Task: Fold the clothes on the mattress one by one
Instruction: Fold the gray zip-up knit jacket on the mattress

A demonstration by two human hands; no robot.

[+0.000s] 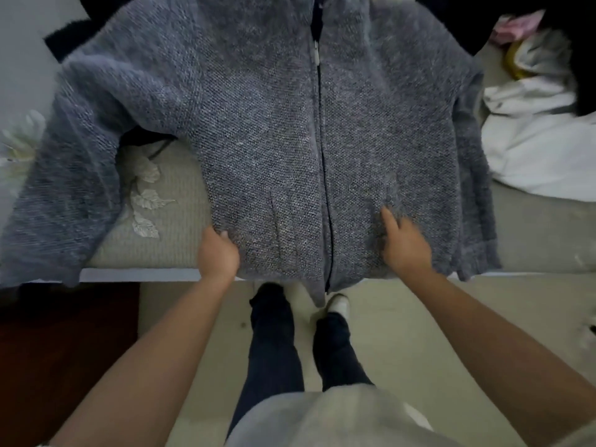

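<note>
Looking down from the head camera, I see a grey knitted zip-up cardigan (258,130) spread front-up across the mattress (167,201), its closed zipper (322,150) running from far to near down the middle. The hem hangs a little over the near edge of the mattress. Its left sleeve (64,175) trails out to the left and droops off that near edge, while the right sleeve (474,175) lies along the right side of the body.

My left hand (217,253) is at the hem on the left of the zipper; its fingers (222,235) are curled and pinching the edge of the knit. My right hand (404,243) rests on the right front panel near the hem, fingers (388,219) straight and somewhat spread, pressing flat on the fabric and gripping nothing. That hand is slightly blurred.

The mattress cover is pale with a stitched leaf pattern (145,201) showing between the left sleeve and the body. White cloth (535,146) is bunched at the right, with something pink (516,27) and something yellow (516,59) beyond it at the far right. A dark garment (71,40) pokes out at the far left, beneath the cardigan. Near me are my legs in dark trousers (274,343) on a pale floor (403,317).
</note>
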